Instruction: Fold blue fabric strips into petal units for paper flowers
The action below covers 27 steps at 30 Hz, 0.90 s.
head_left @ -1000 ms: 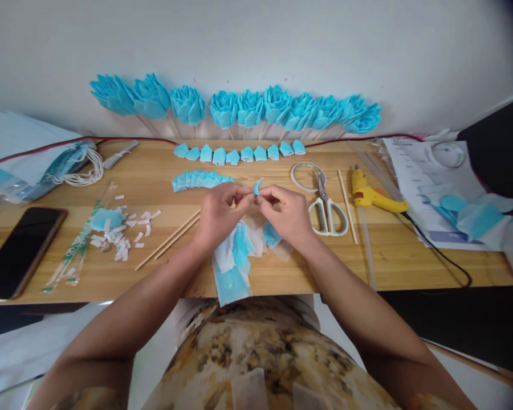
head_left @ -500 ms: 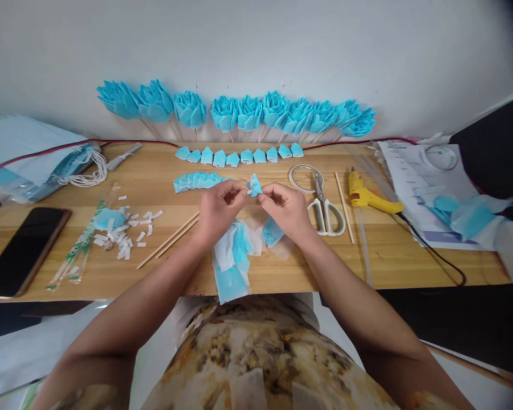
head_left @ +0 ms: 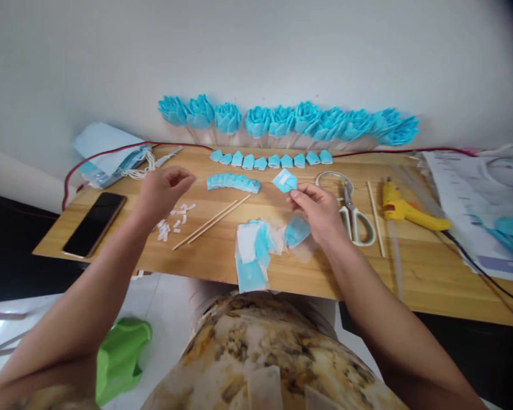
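Observation:
My right hand (head_left: 320, 209) pinches a folded light-blue petal (head_left: 279, 181) by its lower right corner, above the table. A short white strip shows on the petal's face. Off to the left, my left hand (head_left: 165, 192) is closed with thumb and fingers pressed together; whatever it may hold is too small to make out. Beneath that hand lie scattered small white paper strips (head_left: 164, 230). Between the hands sits a curved row of overlapping blue petals (head_left: 233, 182). Farther back runs a line of separate folded blue petals (head_left: 274, 161).
Several blue fabric flowers (head_left: 227, 118) on sticks lean against the wall. White-handled scissors (head_left: 359, 219), a wooden stick (head_left: 376, 219) and a yellow glue gun (head_left: 414, 215) lie right. Blue and white fabric pieces (head_left: 252, 273) are at the front edge. A phone (head_left: 94, 225) lies left.
My hands have moved apart: the left went left toward the white strips, while the right keeps the petal, now turned to show a white strip. The view has shifted left.

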Each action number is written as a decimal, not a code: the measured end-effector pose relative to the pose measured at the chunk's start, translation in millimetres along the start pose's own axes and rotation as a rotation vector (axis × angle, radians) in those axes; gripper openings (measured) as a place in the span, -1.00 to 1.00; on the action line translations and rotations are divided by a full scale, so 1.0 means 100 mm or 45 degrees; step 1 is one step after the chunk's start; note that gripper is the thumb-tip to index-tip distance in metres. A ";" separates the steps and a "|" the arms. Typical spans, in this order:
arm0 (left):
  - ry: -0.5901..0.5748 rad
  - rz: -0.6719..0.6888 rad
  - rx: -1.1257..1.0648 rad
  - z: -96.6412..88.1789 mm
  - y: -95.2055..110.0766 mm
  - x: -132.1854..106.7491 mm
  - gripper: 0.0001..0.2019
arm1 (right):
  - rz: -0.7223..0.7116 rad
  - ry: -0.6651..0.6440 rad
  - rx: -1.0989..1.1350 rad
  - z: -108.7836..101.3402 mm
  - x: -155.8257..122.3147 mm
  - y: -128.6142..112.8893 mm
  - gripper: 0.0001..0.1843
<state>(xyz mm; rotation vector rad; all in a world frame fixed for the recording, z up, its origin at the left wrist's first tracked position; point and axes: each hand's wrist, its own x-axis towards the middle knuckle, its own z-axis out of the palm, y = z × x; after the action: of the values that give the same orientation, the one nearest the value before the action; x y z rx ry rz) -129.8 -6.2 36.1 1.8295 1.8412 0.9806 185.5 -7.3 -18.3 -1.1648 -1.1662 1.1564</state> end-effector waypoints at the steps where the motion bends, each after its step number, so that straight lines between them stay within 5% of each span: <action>1: -0.034 -0.026 0.136 -0.09 -0.16 -0.01 -0.81 | -0.007 -0.017 -0.008 0.00 0.00 0.01 -0.87; 4: -0.135 -0.047 0.387 -0.26 -0.51 -0.05 -0.77 | -0.032 -0.068 -0.050 0.02 -0.01 0.03 -0.88; 8: -0.145 -0.116 0.484 -0.30 -0.70 -0.12 -0.70 | -0.037 -0.084 -0.084 0.03 -0.01 0.03 -0.88; 15: -0.142 -0.102 0.396 -0.25 -0.78 -0.16 -0.91 | -0.014 -0.057 -0.083 0.04 0.01 0.06 -0.83; 22: 0.046 -0.119 0.182 -0.49 -0.88 -0.12 -0.75 | -0.001 -0.053 -0.038 0.00 0.03 0.10 -0.87; 27: 0.096 -0.085 0.028 -0.45 -0.60 -0.18 -0.82 | 0.010 -0.078 -0.055 0.04 0.00 0.03 -0.84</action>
<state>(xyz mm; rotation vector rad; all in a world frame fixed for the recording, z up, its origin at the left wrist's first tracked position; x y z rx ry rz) -202.2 -28.1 21.7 1.7540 1.9517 1.0219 180.8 -7.2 -21.6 -1.1745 -1.2394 1.1851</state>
